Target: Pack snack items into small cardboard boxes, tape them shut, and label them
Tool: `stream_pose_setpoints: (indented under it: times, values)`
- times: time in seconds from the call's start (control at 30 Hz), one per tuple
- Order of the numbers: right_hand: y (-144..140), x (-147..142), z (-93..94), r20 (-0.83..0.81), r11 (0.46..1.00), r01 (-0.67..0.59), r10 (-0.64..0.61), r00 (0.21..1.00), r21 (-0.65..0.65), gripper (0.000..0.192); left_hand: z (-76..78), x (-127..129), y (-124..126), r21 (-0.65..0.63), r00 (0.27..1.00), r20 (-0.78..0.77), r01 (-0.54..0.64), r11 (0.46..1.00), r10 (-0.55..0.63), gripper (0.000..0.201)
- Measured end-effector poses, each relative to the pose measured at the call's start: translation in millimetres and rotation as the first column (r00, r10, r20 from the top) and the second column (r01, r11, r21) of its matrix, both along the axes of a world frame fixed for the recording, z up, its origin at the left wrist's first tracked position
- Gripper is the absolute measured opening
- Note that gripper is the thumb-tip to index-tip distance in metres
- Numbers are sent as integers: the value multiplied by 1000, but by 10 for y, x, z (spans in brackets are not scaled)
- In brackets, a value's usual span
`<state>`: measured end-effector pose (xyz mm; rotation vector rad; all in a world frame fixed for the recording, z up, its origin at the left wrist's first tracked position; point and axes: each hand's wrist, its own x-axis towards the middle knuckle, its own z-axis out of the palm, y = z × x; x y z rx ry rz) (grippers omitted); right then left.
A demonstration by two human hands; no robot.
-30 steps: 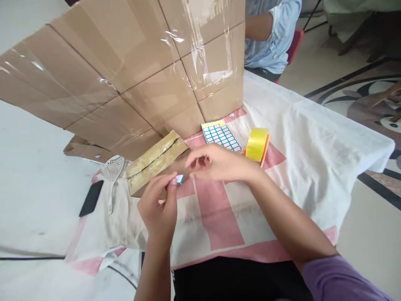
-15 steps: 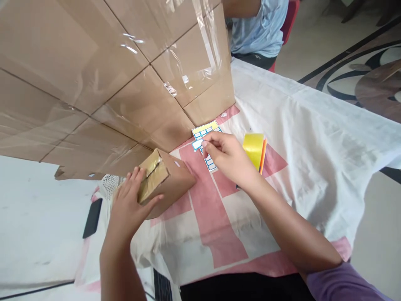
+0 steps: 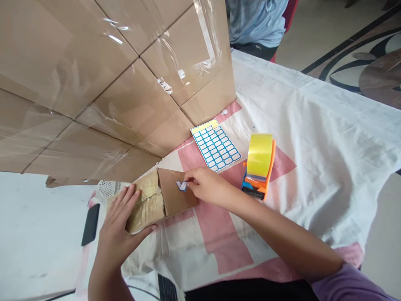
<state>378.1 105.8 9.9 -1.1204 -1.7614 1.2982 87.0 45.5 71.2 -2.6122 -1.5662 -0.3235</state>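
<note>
On the cloth, near edge: small cardboard box point(image 3: 163, 200) – taped top, plain brown side turned up.
Sticker: blue-edged label point(image 3: 181, 185) on that brown side, pinched by the right hand point(image 3: 205, 188).
Left hand point(image 3: 120, 228): clasped over the box's taped end, fingers spread.
Beside: label sheet point(image 3: 216, 144) – flat, just beyond the box; tape dispenser point(image 3: 259, 165) with yellow roll, to its right.
Behind: large taped carton point(image 3: 103, 75).
Left of box: black phone point(image 3: 90, 218).
Support: white-and-pink tablecloth point(image 3: 313, 138).

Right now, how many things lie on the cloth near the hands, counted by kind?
Small taped brown cardboard box: 1
Sheet of blue-bordered white labels: 1
Orange tape dispenser with yellow roll: 1
Black phone: 1
White plastic slotted scoop: 1
Total: 5
</note>
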Motion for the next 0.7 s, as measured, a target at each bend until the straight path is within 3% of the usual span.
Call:
stream_pose_setpoints:
  times: [0.23, 0.4, 0.57, 0.7]
  values:
    - [23, -101, -117, 55, 1000, 10, -8, 998, -24, 18, 6, 6, 1, 9, 1000, 10, -2, 1000, 2, 89]
    - [-22, -154, -43, 129, 999, 26, -22, 991, -27, 17, -6, 27, 15, 10, 1000, 17, -4, 1000, 4, 89]
    - [-47, -126, 37, 275, 998, 55, -42, 960, -38, 69, -5, 7, 11, 7, 1000, 11, -18, 1000, 17, 90]
    - [-53, -53, -16, 145, 976, -175, 157, 977, 127, 105, 13, -42, -25, 6, 999, 33, -22, 1000, 22, 91]
